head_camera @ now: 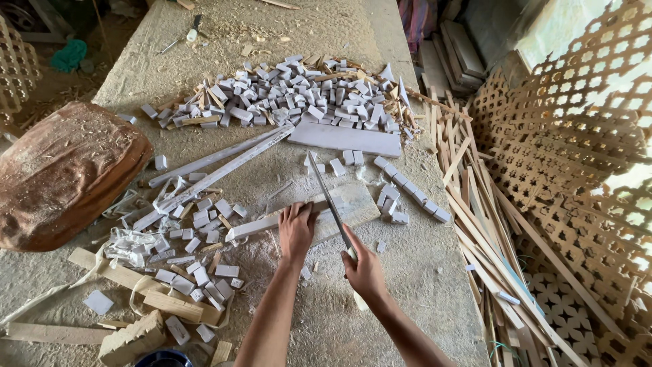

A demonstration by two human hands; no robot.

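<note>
1. Left hand (296,230): fingers flat, pressing white wooden strip (272,223) onto block (353,207).
2. Right hand (365,270): closed around saw (329,200) handle; blade apparently resting across strip.
3. Cut pieces pile (292,95): beyond, on workbench (421,272).

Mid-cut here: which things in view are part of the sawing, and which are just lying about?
In use:
- left hand, pressing down the white wooden strip
- right hand, gripping the handsaw
- flat board under the cut

Lying about:
- pile of small cut blocks
- long white strips
- brown cushion
- lattice panels
- loose slats
</note>
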